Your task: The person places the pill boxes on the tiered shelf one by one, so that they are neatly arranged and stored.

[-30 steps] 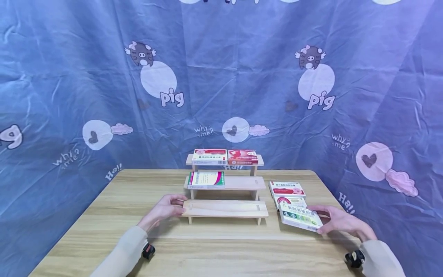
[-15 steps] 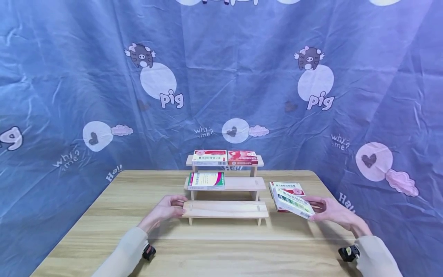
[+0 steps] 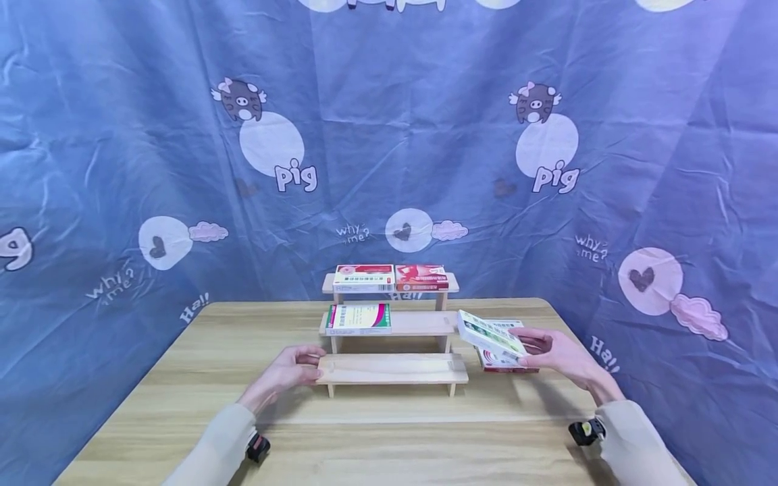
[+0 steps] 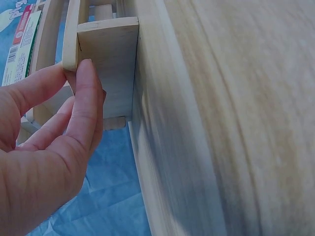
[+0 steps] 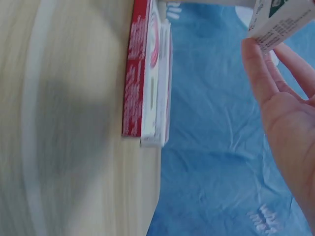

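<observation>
My left hand [image 3: 284, 374] pinches the left end of the lowest tier of a wooden step rack [image 3: 395, 370], thumb and fingers on the board's edge in the left wrist view. My right hand [image 3: 562, 359] grips a white and green medicine box [image 3: 491, 335] by its right end. That box is tilted and raised off the table, its left end close to the right end of the middle tier. Beneath it, partly hidden, lie a red and white medicine box [image 5: 142, 73] and another white box [image 5: 165, 88] on the table.
A green and white medicine box [image 3: 358, 318] lies on the left of the middle tier. Two red medicine boxes [image 3: 365, 277] lie side by side on the top tier. A blue patterned curtain [image 3: 389, 135] hangs behind the wooden table [image 3: 200, 364].
My right hand has carried the white and green box up and leftward, from beside the boxes on the table to near the middle tier. The left hand keeps its hold on the rack.
</observation>
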Demonstrator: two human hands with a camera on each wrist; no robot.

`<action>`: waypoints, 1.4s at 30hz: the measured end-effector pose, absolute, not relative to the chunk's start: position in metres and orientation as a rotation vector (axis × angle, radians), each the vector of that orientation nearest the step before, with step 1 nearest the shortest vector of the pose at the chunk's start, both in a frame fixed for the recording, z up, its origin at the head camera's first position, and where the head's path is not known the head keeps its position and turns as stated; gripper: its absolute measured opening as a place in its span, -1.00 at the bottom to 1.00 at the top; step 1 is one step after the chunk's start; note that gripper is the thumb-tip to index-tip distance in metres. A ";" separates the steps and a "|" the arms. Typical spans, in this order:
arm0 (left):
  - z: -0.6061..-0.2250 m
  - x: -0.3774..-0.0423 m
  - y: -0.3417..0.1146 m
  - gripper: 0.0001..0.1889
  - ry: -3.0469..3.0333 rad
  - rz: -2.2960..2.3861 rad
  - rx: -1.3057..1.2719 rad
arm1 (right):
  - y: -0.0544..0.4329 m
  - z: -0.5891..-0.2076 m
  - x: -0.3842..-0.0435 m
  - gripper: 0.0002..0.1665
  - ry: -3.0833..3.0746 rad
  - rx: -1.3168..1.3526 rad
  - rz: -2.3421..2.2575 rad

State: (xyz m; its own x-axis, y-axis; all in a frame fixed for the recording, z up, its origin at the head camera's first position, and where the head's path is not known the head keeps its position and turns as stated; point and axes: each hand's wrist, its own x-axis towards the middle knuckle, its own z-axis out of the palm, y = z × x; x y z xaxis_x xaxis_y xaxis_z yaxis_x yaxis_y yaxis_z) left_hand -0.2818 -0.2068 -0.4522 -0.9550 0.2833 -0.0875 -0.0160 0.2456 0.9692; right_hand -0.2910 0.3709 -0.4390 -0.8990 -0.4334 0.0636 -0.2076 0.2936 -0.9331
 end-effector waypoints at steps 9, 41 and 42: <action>-0.446 -0.287 -0.206 -0.42 2.262 1.779 0.238 | 0.319 -0.406 -0.287 -0.25 2.461 -0.663 -1.675; -0.452 -0.281 -0.206 -0.41 2.262 1.790 0.205 | 0.248 -0.397 -0.317 -0.13 2.571 -0.621 -1.537; -0.452 -0.281 -0.206 -0.42 2.261 1.790 0.203 | 0.246 -0.398 -0.318 -0.13 2.559 -0.621 -1.548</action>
